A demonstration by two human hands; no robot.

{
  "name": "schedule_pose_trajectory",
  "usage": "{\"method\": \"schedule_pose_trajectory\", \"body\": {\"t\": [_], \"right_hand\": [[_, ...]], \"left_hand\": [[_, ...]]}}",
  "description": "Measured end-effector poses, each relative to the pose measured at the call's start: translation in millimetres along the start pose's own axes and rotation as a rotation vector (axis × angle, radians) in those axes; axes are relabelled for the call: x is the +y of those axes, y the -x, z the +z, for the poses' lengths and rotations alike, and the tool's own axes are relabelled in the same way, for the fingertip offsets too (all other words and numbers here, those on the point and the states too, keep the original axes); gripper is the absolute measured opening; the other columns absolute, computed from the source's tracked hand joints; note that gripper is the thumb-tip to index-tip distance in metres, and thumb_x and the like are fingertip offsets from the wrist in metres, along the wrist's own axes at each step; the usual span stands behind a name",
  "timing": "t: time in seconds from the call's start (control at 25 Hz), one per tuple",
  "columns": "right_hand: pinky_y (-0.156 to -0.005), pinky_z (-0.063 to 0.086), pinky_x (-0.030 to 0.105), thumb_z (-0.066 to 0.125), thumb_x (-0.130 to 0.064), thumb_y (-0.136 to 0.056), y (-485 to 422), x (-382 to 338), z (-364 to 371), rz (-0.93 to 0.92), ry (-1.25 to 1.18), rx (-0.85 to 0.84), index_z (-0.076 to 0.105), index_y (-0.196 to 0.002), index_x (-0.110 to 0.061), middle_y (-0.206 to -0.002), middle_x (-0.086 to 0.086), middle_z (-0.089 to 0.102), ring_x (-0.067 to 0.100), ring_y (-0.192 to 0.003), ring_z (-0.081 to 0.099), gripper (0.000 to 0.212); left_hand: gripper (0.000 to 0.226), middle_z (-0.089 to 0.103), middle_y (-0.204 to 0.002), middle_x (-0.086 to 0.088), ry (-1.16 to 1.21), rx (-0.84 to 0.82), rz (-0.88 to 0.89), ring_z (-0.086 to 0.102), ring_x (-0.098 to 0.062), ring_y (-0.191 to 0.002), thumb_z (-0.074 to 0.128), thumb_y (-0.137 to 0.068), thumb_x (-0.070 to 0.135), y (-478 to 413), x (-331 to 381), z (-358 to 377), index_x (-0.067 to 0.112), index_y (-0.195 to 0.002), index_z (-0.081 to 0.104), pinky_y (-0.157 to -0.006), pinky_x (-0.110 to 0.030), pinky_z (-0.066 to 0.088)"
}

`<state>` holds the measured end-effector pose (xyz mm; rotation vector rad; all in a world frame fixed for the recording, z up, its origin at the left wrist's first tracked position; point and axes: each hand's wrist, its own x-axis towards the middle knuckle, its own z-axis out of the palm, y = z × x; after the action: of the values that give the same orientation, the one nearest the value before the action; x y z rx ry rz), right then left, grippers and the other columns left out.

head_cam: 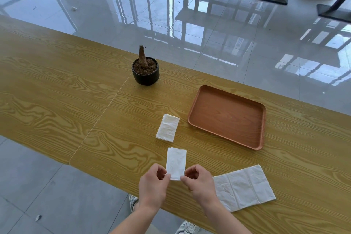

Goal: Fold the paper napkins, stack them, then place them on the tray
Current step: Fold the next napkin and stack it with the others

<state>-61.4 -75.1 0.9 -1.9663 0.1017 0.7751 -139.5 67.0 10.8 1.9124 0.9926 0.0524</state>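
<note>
A small folded white napkin (176, 162) lies near the table's front edge. My left hand (152, 186) pinches its near left corner and my right hand (200, 183) pinches its near right corner. Farther back sits a second folded napkin (167, 128), free of both hands. An unfolded white napkin (245, 186) lies flat to the right of my right hand, partly under my wrist. The brown rectangular tray (254, 139) lies at the right, beyond the napkins, with nothing in it.
A black pot with a bare brown stem (145, 71) stands at the back of the wooden table (76, 100). A seam runs across the tabletop left of the napkins. Glossy tiled floor and black table bases lie beyond.
</note>
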Motion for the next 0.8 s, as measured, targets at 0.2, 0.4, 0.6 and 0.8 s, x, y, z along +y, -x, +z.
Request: {"method": "schedule_pose_trajectory", "body": {"t": [0.2, 0.4, 0.6, 0.8], "right_hand": [[-0.065, 0.055, 0.025, 0.082, -0.018, -0.076, -10.1, -28.5, 14.0, -0.058, -0.080, 0.034, 0.069, -0.080, -0.022, -0.078, -0.002, 0.073, 0.009, -0.070, 0.066, 0.014], [-0.069, 0.056, 0.031, 0.082, -0.016, -0.077, -35.0, -65.5, 26.5, -0.106, -0.133, 0.099, 0.069, -0.080, -0.019, -0.078, -0.001, 0.072, 0.010, -0.071, 0.064, 0.014], [-0.075, 0.058, 0.038, 0.082, -0.015, -0.077, -70.5, -87.6, 38.1, -0.096, -0.149, 0.193, 0.068, -0.079, -0.019, -0.078, -0.003, 0.071, 0.013, -0.075, 0.066, 0.014], [-0.077, 0.058, 0.038, 0.083, -0.017, -0.077, -93.2, -83.7, 48.4, -0.066, -0.138, 0.263, 0.068, -0.077, -0.021, -0.077, -0.003, 0.071, 0.013, -0.076, 0.067, 0.016]], "left_hand": [[0.022, 0.064, -0.062, 0.010, -0.024, 0.039, 0.132, 0.060, -0.005, -0.062, 0.075, -0.080, 0.020, -25.2, 13.6, -20.1, 0.030, -0.070, 0.058, -0.055, -0.017, 0.045], [0.020, 0.063, -0.062, 0.011, -0.074, 0.059, 0.212, 0.059, -0.006, -0.062, 0.075, -0.081, 0.018, -69.1, 35.3, -33.8, 0.026, -0.071, 0.060, -0.055, -0.016, 0.044], [0.016, 0.061, -0.064, 0.010, -0.150, 0.032, 0.211, 0.056, -0.005, -0.061, 0.072, -0.083, 0.018, -114.7, 51.9, -29.6, 0.023, -0.073, 0.060, -0.055, -0.019, 0.040], [0.014, 0.059, -0.063, 0.011, -0.201, -0.011, 0.205, 0.054, -0.006, -0.060, 0.070, -0.084, 0.020, -140.1, 51.6, -20.7, 0.022, -0.075, 0.060, -0.058, -0.027, 0.046]]}}
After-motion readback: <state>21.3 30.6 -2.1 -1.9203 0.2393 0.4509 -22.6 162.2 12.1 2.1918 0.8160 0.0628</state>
